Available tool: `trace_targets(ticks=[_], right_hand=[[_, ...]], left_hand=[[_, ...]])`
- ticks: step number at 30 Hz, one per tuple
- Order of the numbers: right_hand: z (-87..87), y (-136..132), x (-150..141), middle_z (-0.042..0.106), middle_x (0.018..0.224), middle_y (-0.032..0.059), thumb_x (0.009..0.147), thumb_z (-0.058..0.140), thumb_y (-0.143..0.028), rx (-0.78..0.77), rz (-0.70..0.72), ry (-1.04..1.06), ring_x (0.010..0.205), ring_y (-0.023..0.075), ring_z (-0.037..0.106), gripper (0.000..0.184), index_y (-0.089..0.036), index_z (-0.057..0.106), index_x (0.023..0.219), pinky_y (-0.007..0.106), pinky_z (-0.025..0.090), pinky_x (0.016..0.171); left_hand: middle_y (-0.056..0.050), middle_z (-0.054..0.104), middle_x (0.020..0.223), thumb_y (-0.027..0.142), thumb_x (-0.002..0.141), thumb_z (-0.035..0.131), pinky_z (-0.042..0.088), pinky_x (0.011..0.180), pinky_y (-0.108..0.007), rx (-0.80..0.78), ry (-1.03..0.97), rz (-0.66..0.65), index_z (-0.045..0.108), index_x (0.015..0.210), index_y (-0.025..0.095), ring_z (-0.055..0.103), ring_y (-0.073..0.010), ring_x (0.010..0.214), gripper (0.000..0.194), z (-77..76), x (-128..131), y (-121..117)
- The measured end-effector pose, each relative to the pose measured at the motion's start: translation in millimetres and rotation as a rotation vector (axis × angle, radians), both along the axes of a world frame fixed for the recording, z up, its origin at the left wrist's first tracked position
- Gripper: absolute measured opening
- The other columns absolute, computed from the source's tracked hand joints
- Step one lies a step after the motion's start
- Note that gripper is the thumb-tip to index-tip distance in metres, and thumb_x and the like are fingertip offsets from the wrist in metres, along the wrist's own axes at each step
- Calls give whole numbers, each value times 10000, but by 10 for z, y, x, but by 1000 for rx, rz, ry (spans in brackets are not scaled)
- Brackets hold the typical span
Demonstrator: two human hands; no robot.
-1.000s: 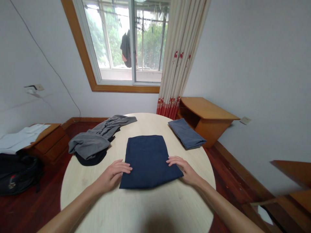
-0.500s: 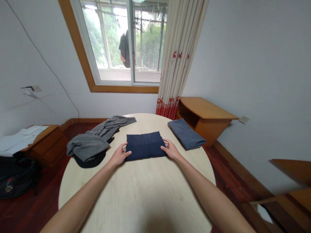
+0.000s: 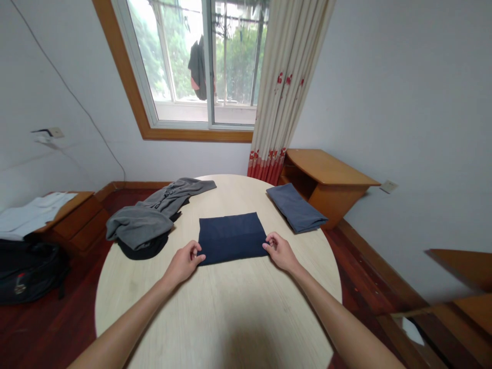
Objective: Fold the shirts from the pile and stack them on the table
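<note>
A person's left hand and right hand pinch the near corners of a folded navy cloth lying on a round table, where even, light tension should best keep edges square.

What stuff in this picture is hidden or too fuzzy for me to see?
All in the head view:
The underside of the navy cloth: hidden by its own top.
Most of the black thing: covered by the grey garment.
Part of the black bag: cut off by the left edge.
The mark on the bag: too small and blurred.
</note>
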State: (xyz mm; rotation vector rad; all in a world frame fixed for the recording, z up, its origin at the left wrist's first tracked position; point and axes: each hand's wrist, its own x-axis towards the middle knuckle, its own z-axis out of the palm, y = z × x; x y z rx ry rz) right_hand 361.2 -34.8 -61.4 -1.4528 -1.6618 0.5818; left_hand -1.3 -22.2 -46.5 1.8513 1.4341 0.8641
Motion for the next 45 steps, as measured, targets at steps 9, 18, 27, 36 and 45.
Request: trace_targets(ticks=[9, 18, 27, 36, 45], right_hand=[[55, 554, -2, 574, 651, -41, 800, 663, -487, -158, -60, 120, 631, 154, 561, 344, -192, 604, 968, 270, 449, 616], [56, 1021, -207, 614, 664, -22, 835, 626, -417, -139, -185, 82, 629, 180, 600, 377, -171, 628, 1121, 301, 481, 645], [453, 567, -700, 610, 1299, 202, 977, 390, -218, -27, -204, -639, 1237, 326, 529, 422, -154, 537, 1368, 476, 335, 1074], [205, 479, -850, 343, 1614, 97, 1024, 276, -501, -102, 121, -715, 1519, 237, 223, 632, -155, 380, 1543, 474, 100, 1234], [223, 526, -517, 303, 1623, 116, 1037, 291, -470, -198, -56, -731, 1515, 266, 247, 619, -144, 334, 1561, 537, 134, 1221]], left_hand=[[26, 639, 654, 520, 654, 793, 443, 579, -270, -267, -392, 129, 551, 1088, 171, 606, -161, 583, 608, 5, 104, 655], [18, 571, 549, 503, 729, 733, 356, 461, -255, -249, -281, 240, 661, 926, 124, 493, -136, 439, 432, 28, 171, 980], [-159, 681, 1208, 298, 923, 539, 425, 1004, -428, 278, 465, 177, 609, 1311, 175, 570, -318, 1201, 413, 260, 464, 648], [-82, 347, 1616, 495, 1014, 331, 245, 1208, -515, 285, 727, -115, 399, 1536, 189, 273, -295, 1505, 609, -53, 748, 388], [-117, 294, 1629, 471, 1034, 275, 250, 1188, -584, 176, 803, 16, 380, 1543, 153, 256, -324, 1510, 609, 66, 505, 334]])
